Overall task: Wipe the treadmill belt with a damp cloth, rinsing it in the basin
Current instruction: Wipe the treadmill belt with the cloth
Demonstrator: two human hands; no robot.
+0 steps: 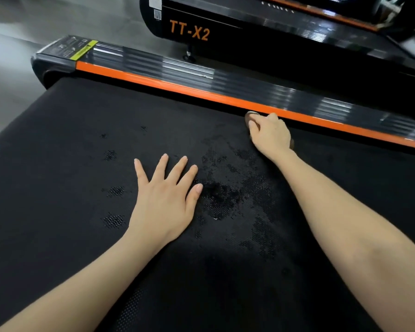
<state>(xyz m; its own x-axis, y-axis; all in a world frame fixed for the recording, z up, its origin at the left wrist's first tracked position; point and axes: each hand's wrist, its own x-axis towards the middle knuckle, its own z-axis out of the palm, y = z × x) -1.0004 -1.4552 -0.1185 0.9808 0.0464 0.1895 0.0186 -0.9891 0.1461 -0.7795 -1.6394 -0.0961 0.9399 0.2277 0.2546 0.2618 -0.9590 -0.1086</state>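
belt point(82, 188): black, wet patches at centre
left hand point(164, 200): flat on belt, fingers spread
right hand point(270, 135): grips brown cloth point(250, 116) by far orange rail point(177, 86)

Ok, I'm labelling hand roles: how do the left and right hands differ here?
The left hand lies flat, fingers spread, empty; the right hand grips a brown cloth. The left sits centrally; the right beside the orange side rail. Both rest on the black textured treadmill belt.

Second treadmill point(249, 27) marked TT-X2 beyond; grey floor point(58, 17), seemingly glossy.
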